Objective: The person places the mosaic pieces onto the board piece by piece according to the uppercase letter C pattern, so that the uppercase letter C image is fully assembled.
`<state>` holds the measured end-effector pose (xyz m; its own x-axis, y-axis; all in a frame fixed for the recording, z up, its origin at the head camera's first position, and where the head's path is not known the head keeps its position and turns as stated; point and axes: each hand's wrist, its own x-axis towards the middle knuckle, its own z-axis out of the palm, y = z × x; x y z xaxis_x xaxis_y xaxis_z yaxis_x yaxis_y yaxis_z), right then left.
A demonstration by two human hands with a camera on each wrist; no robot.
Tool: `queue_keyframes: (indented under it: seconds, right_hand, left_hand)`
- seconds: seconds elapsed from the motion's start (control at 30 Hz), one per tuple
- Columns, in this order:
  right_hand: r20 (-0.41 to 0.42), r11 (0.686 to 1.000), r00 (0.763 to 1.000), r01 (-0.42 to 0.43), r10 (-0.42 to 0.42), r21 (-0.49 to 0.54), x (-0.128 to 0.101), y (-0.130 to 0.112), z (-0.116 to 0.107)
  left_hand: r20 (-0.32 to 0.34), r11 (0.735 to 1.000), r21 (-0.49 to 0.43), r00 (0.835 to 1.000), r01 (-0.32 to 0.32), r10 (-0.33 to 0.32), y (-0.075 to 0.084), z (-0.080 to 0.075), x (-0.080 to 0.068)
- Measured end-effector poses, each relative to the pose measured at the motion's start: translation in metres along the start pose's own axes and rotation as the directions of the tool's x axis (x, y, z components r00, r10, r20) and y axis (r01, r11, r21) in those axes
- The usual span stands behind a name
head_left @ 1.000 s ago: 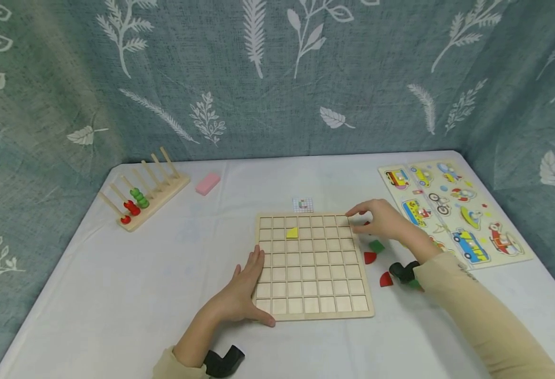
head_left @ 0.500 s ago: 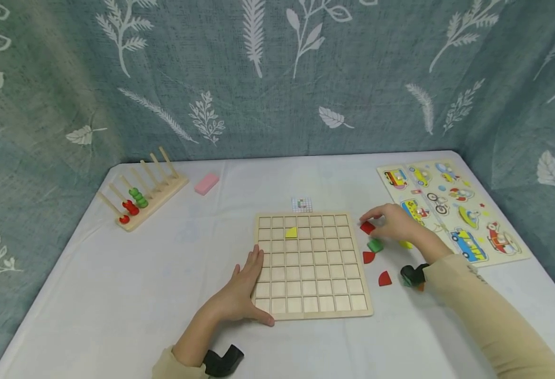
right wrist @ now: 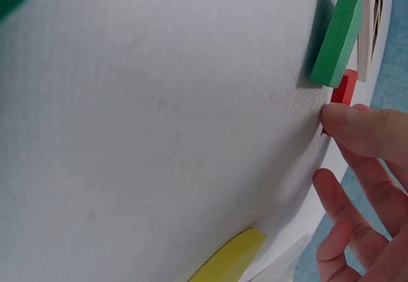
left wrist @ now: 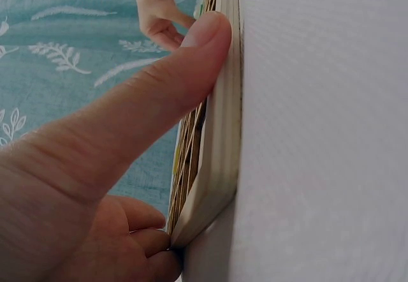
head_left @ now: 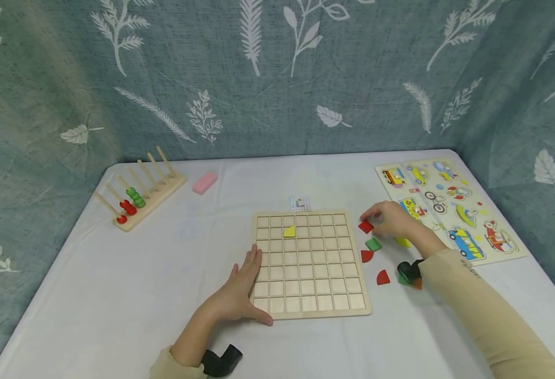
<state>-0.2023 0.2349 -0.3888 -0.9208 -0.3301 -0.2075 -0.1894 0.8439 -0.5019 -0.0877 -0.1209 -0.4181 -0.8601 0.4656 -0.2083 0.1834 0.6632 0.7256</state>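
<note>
A wooden grid board (head_left: 308, 295) lies mid-table with one yellow piece (head_left: 289, 231) set in a cell. My left hand (head_left: 241, 289) rests flat on the board's left edge, and its thumb (left wrist: 127, 122) presses the front rim (left wrist: 223, 148). Right of the board, my right hand (head_left: 391, 218) pinches a red square piece (head_left: 365, 227) on the cloth; the thumb (right wrist: 357, 129) touches that red piece (right wrist: 344, 87). A green piece (head_left: 373, 244), two red quarter-rounds (head_left: 366, 256) (head_left: 383, 277) and a loose yellow piece (head_left: 403, 242) lie close by.
A wooden peg rack with red and green beads (head_left: 140, 195) and a pink block (head_left: 204, 182) sit at the back left. A small card (head_left: 299, 203) lies behind the board. A vehicle puzzle board (head_left: 453, 210) fills the right side. Patterned curtain surrounds the table.
My right hand has slid right, off the board's far right corner, and its fingertips have closed on the red square piece. The left hand has stayed put.
</note>
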Motion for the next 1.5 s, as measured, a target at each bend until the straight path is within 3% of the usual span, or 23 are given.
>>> queue_keyframes:
  seconds: [0.8, 1.5]
  right_hand:
    - [0.019, 0.998, 0.998, -0.055, 0.055, 0.004, 0.0007, 0.0003, -0.0001]
    - [-0.020, 1.000, 1.000, 0.002, -0.002, 0.017, -0.0042, -0.0042, -0.0038]
  left_hand:
    - [0.009, 1.000, -0.019, 1.000, -0.005, 0.005, 0.0032, -0.0031, -0.0038]
    - [0.007, 1.000, -0.022, 1.000, -0.020, 0.020, 0.0036, -0.0031, -0.0033]
